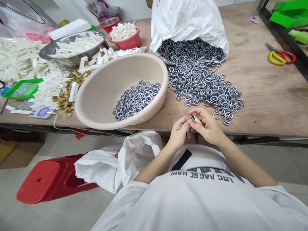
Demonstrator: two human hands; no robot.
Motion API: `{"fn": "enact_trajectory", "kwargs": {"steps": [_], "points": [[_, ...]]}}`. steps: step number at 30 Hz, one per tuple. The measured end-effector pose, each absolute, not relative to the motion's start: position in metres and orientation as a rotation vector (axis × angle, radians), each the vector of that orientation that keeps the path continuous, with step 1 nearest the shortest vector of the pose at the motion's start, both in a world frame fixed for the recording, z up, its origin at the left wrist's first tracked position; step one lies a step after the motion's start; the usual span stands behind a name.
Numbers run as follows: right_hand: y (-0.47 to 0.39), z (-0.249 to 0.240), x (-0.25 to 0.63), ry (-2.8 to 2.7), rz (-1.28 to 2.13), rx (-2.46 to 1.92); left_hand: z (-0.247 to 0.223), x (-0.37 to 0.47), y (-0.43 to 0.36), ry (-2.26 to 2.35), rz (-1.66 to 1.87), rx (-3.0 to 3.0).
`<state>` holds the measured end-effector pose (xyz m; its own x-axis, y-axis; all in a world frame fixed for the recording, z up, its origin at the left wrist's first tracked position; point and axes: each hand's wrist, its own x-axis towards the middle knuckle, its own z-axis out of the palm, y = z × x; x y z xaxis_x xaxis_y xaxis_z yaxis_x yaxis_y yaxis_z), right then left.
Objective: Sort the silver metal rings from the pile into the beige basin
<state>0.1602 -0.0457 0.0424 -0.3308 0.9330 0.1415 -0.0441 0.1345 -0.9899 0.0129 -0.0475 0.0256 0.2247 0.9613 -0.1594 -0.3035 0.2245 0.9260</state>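
Note:
Close to my belly, at the table's front edge, my two hands meet. My left hand [178, 134] is closed around a few grey rings [188, 132], partly hidden by the fingers. In my right hand [209, 126] is a short tool with a pale handle [198, 121] and a dark tip, perhaps a small knife; its tip touches the left fingertips. Just beyond the hands lies a loose heap of grey rings [199, 80], spilling from a white sack [187, 19]. To the left, a beige basin [101, 86] holds more of these rings.
Scissors [280, 57] with red and yellow handles lie at the right. Green trays [290, 17] stand at the far right. A metal bowl [69, 61], a pink bowl [128, 41] and white pieces crowd the left. Below are a white bag [101, 170] and a red stool [39, 179].

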Motion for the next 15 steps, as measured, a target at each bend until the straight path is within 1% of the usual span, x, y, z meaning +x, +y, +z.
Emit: {"fn": "enact_trajectory", "kwargs": {"steps": [4,10,15], "points": [[-0.0463,0.0387,0.1583,-1.407,1.44,-0.867,0.0263,0.0137,-0.0477,0.916,1.076,0.889],[-0.0459,0.038,0.1584,-1.482,1.308,-0.978,0.0252,0.0155,-0.0492,0.924,1.068,0.868],[-0.0453,0.038,0.1583,-1.497,1.265,-1.008,0.0234,0.0177,-0.0503,0.913,1.058,0.852]]}}
